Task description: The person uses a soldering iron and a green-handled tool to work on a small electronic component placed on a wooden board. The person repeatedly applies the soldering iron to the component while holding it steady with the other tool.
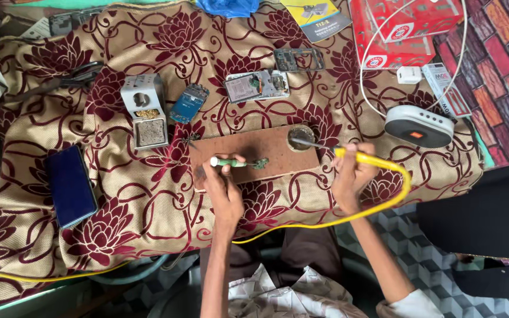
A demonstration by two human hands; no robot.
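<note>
My two forearms rise from the bottom edge of the view, over a yellow cable [349, 219] that loops back from my right hand. My left hand [224, 187] is clenched around green-handled tweezers [231, 162], whose handle crosses my fingertips and whose tips reach toward three o'clock, meeting a small dark part [260, 163] on the brown wooden board [248, 147]. My right hand [351, 172] grips a yellow-handled soldering iron [349, 154]; the handle sits between my fingers [365, 149] and its metal tip runs out toward nine o'clock, ending at a small round tin [300, 138] on the board's far right corner. The board lies on a cream cloth with maroon flowers [148, 35]. At nine o'clock of my left hand lies a dark blue phone [70, 185], well apart. Farther off, at ten o'clock, stands a grey soldering stand [144, 110], with a blue circuit board [188, 102] just beside it. At twelve o'clock lies an opened phone body [257, 86], and beyond it a metal frame [299, 59]. At two o'clock of my right hand sits a white speaker [418, 125], with red boxes [405, 29] beyond.
</note>
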